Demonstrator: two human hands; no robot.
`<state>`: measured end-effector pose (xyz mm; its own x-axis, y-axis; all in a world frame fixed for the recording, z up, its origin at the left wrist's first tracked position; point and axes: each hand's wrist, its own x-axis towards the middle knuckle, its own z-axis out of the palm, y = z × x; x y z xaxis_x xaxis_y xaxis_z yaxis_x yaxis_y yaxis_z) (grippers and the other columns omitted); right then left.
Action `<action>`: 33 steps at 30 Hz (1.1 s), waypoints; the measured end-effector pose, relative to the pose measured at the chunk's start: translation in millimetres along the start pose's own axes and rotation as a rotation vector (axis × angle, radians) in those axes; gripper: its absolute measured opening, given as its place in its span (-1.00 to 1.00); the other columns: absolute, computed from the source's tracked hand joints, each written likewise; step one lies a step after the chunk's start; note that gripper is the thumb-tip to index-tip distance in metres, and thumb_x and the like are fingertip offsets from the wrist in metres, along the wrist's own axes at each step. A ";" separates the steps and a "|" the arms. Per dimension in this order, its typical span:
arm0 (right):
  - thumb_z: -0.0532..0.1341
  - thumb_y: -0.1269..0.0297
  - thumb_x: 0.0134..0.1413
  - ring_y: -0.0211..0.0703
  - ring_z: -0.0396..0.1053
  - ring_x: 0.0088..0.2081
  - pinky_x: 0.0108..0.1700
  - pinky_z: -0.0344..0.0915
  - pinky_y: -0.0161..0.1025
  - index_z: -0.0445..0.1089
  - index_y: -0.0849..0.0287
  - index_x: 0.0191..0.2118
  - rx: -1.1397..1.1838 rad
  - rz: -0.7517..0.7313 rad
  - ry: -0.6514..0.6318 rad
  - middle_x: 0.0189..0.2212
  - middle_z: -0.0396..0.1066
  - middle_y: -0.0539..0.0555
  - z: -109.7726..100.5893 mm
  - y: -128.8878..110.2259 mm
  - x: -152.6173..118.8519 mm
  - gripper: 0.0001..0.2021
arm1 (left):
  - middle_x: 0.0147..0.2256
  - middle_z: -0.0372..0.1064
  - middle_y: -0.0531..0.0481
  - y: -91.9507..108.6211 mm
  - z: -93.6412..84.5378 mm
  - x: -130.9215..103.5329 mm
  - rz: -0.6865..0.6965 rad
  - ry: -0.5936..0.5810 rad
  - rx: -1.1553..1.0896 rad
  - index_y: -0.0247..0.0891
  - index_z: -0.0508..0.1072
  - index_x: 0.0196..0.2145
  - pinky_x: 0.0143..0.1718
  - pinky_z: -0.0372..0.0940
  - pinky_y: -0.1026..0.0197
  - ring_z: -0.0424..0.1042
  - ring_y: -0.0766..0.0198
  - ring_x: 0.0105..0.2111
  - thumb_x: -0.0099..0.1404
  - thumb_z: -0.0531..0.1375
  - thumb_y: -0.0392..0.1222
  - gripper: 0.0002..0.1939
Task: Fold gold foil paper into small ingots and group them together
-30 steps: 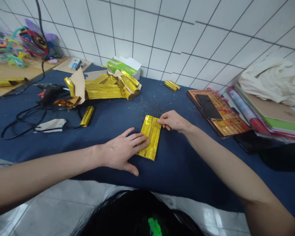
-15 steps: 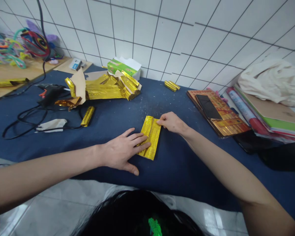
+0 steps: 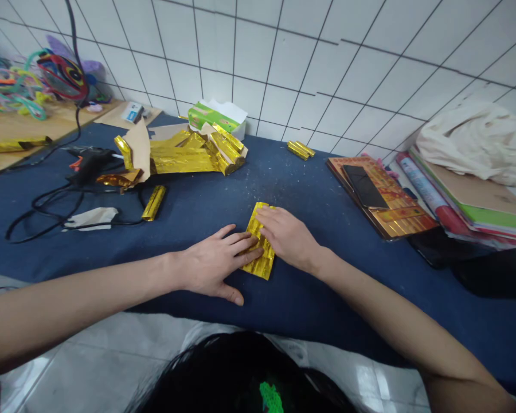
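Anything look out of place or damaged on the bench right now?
Pale specks dot the blue cloth near the middle, perhaps stray debris. The large gold-foil sheet behind lies crumpled, its tan backing ragged. The gold piece under the left hand and right hand looks roughly flat.

This looks like a craft workspace, shown by the glue gun [image 3: 90, 164], scraps of gold foil [image 3: 184, 158] and colourful pipe cleaners [image 3: 15, 86] spread beside a white tiled wall [image 3: 258, 51].

Gold sheet [image 3: 263, 268] (partly) hidden.
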<state>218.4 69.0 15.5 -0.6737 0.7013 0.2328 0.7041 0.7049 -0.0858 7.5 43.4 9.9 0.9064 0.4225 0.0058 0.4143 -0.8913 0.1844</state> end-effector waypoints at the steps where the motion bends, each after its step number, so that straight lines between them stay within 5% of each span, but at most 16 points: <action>1: -0.13 0.26 0.23 -0.04 0.05 0.19 0.19 -0.03 -0.04 0.22 0.37 0.08 -0.002 -0.029 -0.063 0.14 0.17 0.27 3.6 -0.1 -0.7 -0.58 | 0.16 0.03 -0.30 -0.2 0.2 0.0 0.001 -0.002 -0.002 -0.27 -0.01 0.22 0.14 -0.21 -0.19 0.03 -0.08 0.15 0.08 -0.01 0.37 -0.10; 7: -0.24 -0.10 0.17 0.02 -0.27 0.28 0.20 -0.23 0.19 -0.14 0.31 0.26 0.022 -0.069 -0.305 0.28 -0.24 0.23 13.2 16.0 0.0 -0.32 | 0.20 -0.03 -0.28 0.4 2.3 -3.4 0.004 0.004 -0.014 -0.27 -0.01 0.22 0.15 -0.23 -0.18 -0.03 -0.09 0.18 0.09 0.02 0.34 -0.11; 21: -0.24 -0.17 0.13 0.06 -0.30 0.28 0.20 -0.28 0.21 -0.19 0.32 0.27 0.020 -0.076 -0.323 0.28 -0.27 0.24 13.3 17.6 0.3 -0.25 | 0.21 -0.05 -0.25 18.0 -2.1 -41.9 -0.004 -0.063 -0.120 -0.32 -0.08 0.24 0.19 -0.32 -0.13 -0.09 -0.04 0.22 0.06 0.06 0.34 -0.04; 27: -0.20 -0.19 0.11 0.07 -0.26 0.28 0.20 -0.27 0.23 -0.15 0.30 0.26 0.028 -0.077 -0.299 0.27 -0.22 0.25 12.5 16.8 -0.1 -0.24 | -0.07 0.38 -0.20 16.1 -22.5 -31.7 0.057 0.110 -0.183 -0.35 0.23 0.07 0.15 -0.08 -0.09 0.34 0.09 -0.05 0.23 0.06 0.09 -0.43; 30: -0.21 -0.17 0.12 0.06 -0.26 0.28 0.19 -0.25 0.23 -0.15 0.30 0.26 0.034 -0.081 -0.293 0.27 -0.24 0.25 11.8 16.4 -0.8 -0.26 | -0.06 0.33 -0.25 17.3 -23.9 -12.5 0.050 0.179 -0.148 -0.41 0.28 0.01 0.06 0.12 0.02 0.30 0.07 -0.04 0.24 0.04 0.10 -0.44; 33: -0.20 -0.16 0.13 0.05 -0.27 0.28 0.19 -0.24 0.21 -0.14 0.30 0.26 0.041 -0.080 -0.293 0.27 -0.24 0.25 11.1 15.6 -1.5 -0.27 | -0.09 0.31 -0.26 21.3 -13.4 0.3 0.058 0.098 -0.135 -0.40 0.29 0.00 -0.05 0.23 0.07 0.29 0.04 -0.07 0.18 0.05 0.21 -0.36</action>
<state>227.9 80.2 3.1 -0.7667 0.6402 -0.0484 0.6408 0.7585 -0.1186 15.4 26.8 27.0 0.9132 0.3910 0.1144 0.3407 -0.8870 0.3117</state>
